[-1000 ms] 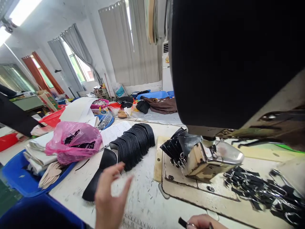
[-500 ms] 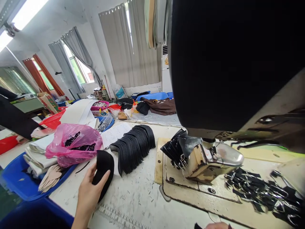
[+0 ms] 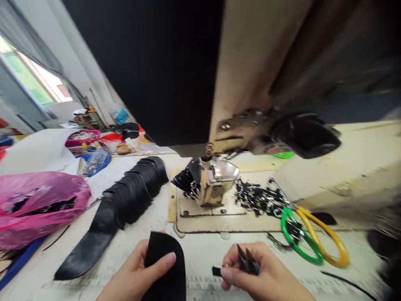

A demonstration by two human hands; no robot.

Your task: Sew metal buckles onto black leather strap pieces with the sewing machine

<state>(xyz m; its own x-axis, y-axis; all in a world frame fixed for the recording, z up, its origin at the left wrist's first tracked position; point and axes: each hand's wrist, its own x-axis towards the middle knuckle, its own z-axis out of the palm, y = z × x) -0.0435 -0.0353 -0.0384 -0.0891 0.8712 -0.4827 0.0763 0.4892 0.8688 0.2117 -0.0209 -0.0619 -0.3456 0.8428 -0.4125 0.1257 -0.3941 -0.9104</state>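
My left hand [image 3: 138,271] grips a black curved piece [image 3: 167,265] at the bottom centre, thumb on its face. To its right, my right hand [image 3: 253,267] is closed on a small pointed dark tool [image 3: 248,260], with a small black tab [image 3: 216,271] pinched between thumb and finger. A row of stacked black pieces [image 3: 138,190] lies left of the sewing machine, one long piece [image 3: 89,240] flat at its near end. More black pieces [image 3: 184,179] hang at the machine's metal-topped block [image 3: 219,184].
Black tabs with metal rings [image 3: 260,198] lie on the machine bed [image 3: 200,223]. Green and yellow handled scissors [image 3: 326,238] rest at the right. A pink plastic bag [image 3: 46,200] sits at the left. The dark machine head [image 3: 163,67] hangs over the centre.
The view has turned right and down. My left hand has brought the curved piece toward the bottom centre. My right hand has come fully into view, and one long piece lies apart from the row.
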